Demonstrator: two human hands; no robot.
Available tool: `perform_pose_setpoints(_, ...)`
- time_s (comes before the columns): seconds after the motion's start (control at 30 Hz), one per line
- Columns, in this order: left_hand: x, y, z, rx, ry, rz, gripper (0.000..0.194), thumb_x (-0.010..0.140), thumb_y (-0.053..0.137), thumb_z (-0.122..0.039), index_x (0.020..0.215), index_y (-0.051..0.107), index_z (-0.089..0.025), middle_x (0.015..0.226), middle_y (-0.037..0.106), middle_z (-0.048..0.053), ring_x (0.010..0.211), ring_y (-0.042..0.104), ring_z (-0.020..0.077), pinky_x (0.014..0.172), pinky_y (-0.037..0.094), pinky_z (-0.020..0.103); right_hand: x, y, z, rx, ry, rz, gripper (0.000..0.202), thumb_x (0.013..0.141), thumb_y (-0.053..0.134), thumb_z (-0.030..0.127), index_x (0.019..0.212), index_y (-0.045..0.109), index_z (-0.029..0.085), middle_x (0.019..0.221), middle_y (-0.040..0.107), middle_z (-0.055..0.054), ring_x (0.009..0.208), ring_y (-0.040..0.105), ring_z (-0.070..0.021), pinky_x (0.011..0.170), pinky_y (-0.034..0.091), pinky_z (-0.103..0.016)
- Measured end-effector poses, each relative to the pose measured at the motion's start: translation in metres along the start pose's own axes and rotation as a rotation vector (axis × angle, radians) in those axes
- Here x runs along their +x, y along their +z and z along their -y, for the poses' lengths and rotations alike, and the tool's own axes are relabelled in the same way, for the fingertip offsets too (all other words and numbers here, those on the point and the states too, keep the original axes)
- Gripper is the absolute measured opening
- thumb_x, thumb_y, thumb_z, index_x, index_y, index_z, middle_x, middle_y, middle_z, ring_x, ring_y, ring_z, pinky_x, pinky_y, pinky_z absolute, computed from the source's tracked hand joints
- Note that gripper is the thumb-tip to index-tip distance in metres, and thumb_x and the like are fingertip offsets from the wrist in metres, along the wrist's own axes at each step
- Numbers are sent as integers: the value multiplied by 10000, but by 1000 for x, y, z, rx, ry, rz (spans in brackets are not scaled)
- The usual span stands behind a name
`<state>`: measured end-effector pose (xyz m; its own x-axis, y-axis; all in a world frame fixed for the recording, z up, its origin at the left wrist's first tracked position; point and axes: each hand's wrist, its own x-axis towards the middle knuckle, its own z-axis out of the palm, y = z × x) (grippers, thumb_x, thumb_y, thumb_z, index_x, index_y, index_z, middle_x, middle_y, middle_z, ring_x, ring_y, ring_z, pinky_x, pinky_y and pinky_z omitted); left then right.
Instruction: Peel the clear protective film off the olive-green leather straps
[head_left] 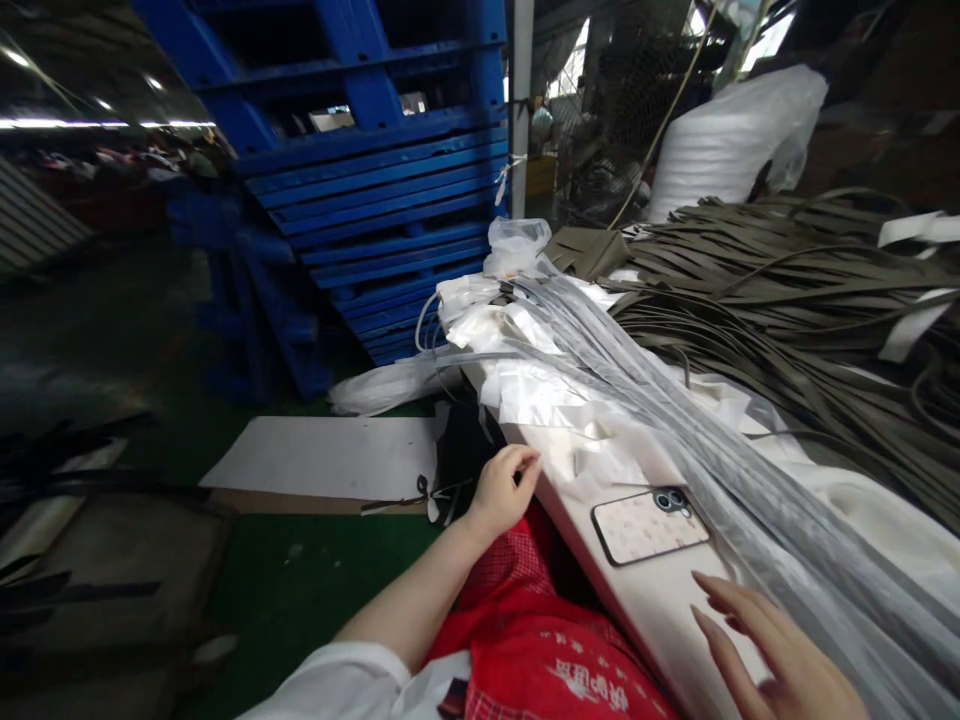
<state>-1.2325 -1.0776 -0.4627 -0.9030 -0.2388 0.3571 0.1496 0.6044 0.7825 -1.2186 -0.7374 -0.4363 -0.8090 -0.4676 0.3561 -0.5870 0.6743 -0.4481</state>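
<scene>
My left hand [504, 492] is at the near edge of the white tabletop [660, 600], its fingers curled with thumb and fingertips together; whatever is between them is too small to make out. At the lower right, my right hand [772, 650] hovers over the tabletop with fingers apart and nothing in it. Between the hands, a phone [649, 525] in a light patterned case lies face down, camera side up. Crumpled white sheets [577, 440] lie beyond the phone. Long clear plastic strips [675, 420] run along the table to its right.
Dark olive strips [780, 270] are heaped at the right. Blue pallets [390, 200] are stacked behind the table. A white board [330, 458] lies lower down on the left, near a grey bundle [112, 590]. A white wrapped roll [712, 150] stands at the back right.
</scene>
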Motion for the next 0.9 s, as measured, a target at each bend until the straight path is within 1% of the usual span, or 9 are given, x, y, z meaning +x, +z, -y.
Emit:
perform_pose_setpoints(0.13,2,33,-1,240,100,172,408,746,787,-396,1061,691,-155,1241,624,151,1222,537,337,1093,407,533,59,34,35,298,161,158,356,885,575,494,1101,709,245,1090,730,-90,760,716,-203,485,547,-251)
perform_pose_setpoints(0.23,7,42,-6,279,198,270,205,789,760,-318,919,714,-165,1260,628,119,1274,505,316,1171,296,525,76,61,43,524,347,255,395,831,609,551,992,756,222,1065,739,-105,849,714,-242,669,590,-314)
perform_pose_setpoints(0.33,6,21,-21,189,258,364,176,928,584,-268,824,680,-164,1004,712,69,1017,644,206,1105,386,413,81,81,42,812,618,298,480,736,704,606,977,759,194,976,758,-121,869,716,-284,742,591,-378)
perform_pose_setpoints(0.43,-2,-14,-40,70,243,581,288,980,469,-286,778,641,-174,758,702,21,741,656,146,827,502,264,90,82,45,1255,880,284,535,703,762,580,1053,732,176,1053,751,-146,1012,703,-312,869,577,-413)
perform_pose_setpoints(0.53,-13,-47,-46,-7,94,762,269,962,488,-315,758,609,-189,662,677,-10,658,648,128,662,470,205,106,69,45,1612,981,155,478,781,706,486,1142,708,174,1240,691,-148,1227,605,-302,1025,511,-416)
perform_pose_setpoints(0.6,-23,-66,-37,-88,-78,878,276,950,504,-355,740,577,-193,588,639,-24,597,634,120,608,457,192,117,63,39,1666,1057,8,383,825,657,380,1154,708,190,1275,679,-118,1262,582,-267,1027,518,-373)
perform_pose_setpoints(0.67,-35,-84,-19,-202,-316,953,344,939,510,-456,714,527,-197,513,589,-37,507,597,117,547,454,195,123,64,27,1657,1132,-85,306,855,618,293,1131,717,204,1261,690,-92,1235,605,-228,986,548,-315)
perform_pose_setpoints(0.77,-57,-113,15,-305,-649,960,478,847,552,-655,718,499,-198,444,529,-55,380,504,109,421,400,190,123,76,10,1703,1193,-84,263,893,571,201,1119,705,216,1141,741,-63,1106,680,-174,905,584,-256)
perform_pose_setpoints(0.9,-91,-149,59,-358,-862,987,594,677,658,-756,742,542,-177,448,540,-52,316,425,84,321,275,166,121,89,0,1818,1214,-148,302,905,497,45,1099,663,207,923,767,-18,903,730,-112,858,589,-211)
